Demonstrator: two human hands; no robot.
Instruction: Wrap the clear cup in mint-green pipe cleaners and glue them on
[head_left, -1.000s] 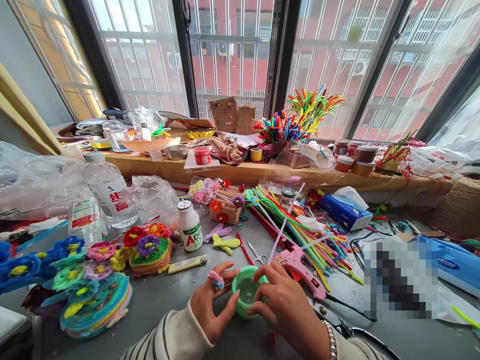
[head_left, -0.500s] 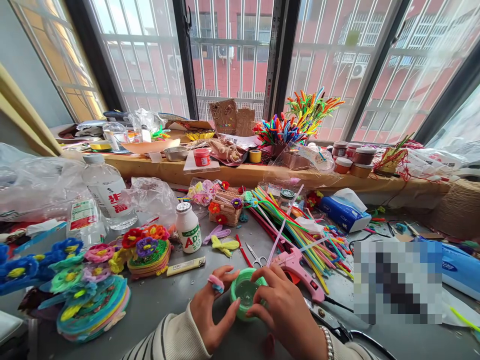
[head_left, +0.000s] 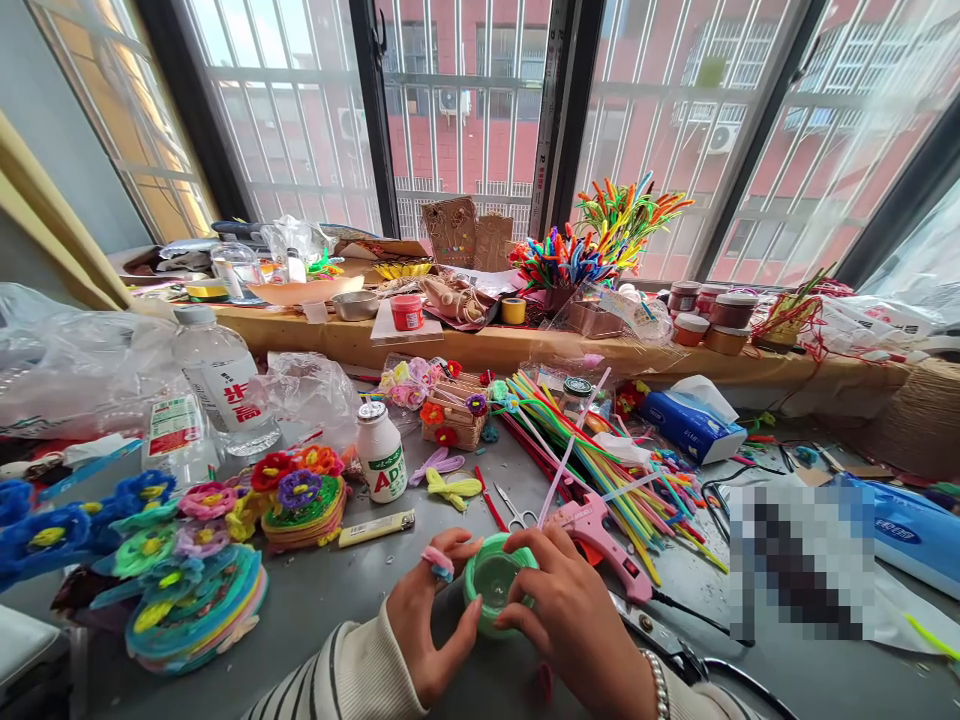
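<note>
Both hands grip a small round green-wrapped cup [head_left: 493, 585] low in the middle of the grey table [head_left: 330, 590]. My left hand [head_left: 429, 620] curls round its left side and wears a pink and blue pipe-cleaner ring [head_left: 437, 563] on one finger. My right hand [head_left: 570, 615] presses its fingers on the cup's right rim. A pink glue gun [head_left: 600, 540] lies just beyond the right hand. Small scissors [head_left: 516, 512] lie behind the cup.
Stacked pipe-cleaner flower coasters [head_left: 187, 590] fill the left. A small white bottle [head_left: 381, 452], a yellow lighter [head_left: 375, 528] and a water bottle [head_left: 225, 380] stand behind. Loose coloured pipe cleaners [head_left: 600, 450], a tissue pack [head_left: 690, 420] and a cluttered wooden sill [head_left: 495, 345] lie beyond.
The hands keep hold of the green cup with only slight finger shifts. The view has drifted a little.
</note>
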